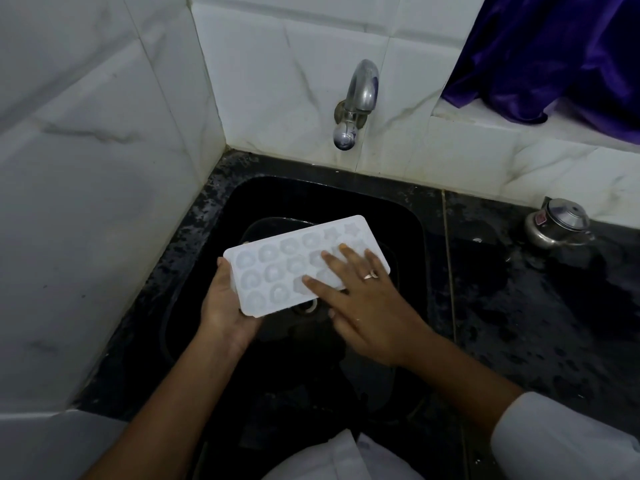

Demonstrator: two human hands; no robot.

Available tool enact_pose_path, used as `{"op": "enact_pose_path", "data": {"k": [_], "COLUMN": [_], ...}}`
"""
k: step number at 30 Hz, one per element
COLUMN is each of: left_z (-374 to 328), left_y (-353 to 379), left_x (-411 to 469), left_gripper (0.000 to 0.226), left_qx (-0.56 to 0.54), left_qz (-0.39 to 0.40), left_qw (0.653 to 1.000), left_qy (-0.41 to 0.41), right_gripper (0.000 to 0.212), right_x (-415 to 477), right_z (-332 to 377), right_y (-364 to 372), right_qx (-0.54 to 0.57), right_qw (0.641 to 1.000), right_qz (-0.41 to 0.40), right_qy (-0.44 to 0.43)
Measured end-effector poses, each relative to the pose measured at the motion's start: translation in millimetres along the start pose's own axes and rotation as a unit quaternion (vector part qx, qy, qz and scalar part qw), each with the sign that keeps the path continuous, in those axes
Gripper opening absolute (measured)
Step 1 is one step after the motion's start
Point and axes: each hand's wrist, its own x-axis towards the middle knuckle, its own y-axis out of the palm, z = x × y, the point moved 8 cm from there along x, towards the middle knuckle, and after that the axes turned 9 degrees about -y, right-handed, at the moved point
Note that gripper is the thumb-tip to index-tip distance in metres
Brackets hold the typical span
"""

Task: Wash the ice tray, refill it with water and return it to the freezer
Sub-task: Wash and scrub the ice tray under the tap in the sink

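Note:
A white ice tray (277, 265) with round and star-shaped cells is held above the black sink (408, 216), cells facing up and tilted slightly. My left hand (225, 306) grips its near left end from below. My right hand (360, 299), wearing a ring, lies flat on the tray's right part with fingers spread over the cells. The metal tap (356, 102) juts from the tiled wall above the sink; no water runs from it.
A dark speckled counter (536, 306) surrounds the sink and looks wet. A small steel pot with a lid (557, 223) stands at the back right. Purple cloth (554, 53) hangs over the ledge at top right. White tiled walls (86, 168) close in the left and back.

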Motion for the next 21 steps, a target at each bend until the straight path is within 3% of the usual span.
{"op": "enact_pose_path", "data": {"k": [8,13,16,21], "left_z": [-36.6,-56.2,-69.2,-76.3], "left_y": [-25.8,-17.8,-14.2,1.6], "left_x": [9.0,16.6,20.2,32.1], "left_gripper": [0.062,0.053,0.047,0.036], "left_qx": [0.013,0.066,0.126,0.214], "left_qz": [-0.003,0.001,-0.007,-0.018], "left_qw": [1.000,0.996,0.989,0.975], "left_qy": [-0.026,-0.059,-0.077,-0.056], "right_gripper": [0.061,0.054,0.046,0.017], "right_x": [-14.2,-5.3,-10.9,-9.9], "right_z": [-52.7,-47.4,-50.6,-62.6], "right_y": [-0.3,-2.8,-7.0,-12.1], "right_qx": [-0.007,0.114,0.239,0.381], "right_qw": [0.994,0.986,0.948,0.845], "right_qz": [-0.009,-0.092,-0.175,-0.292], "right_qy": [0.107,0.080,0.119,0.234]}}
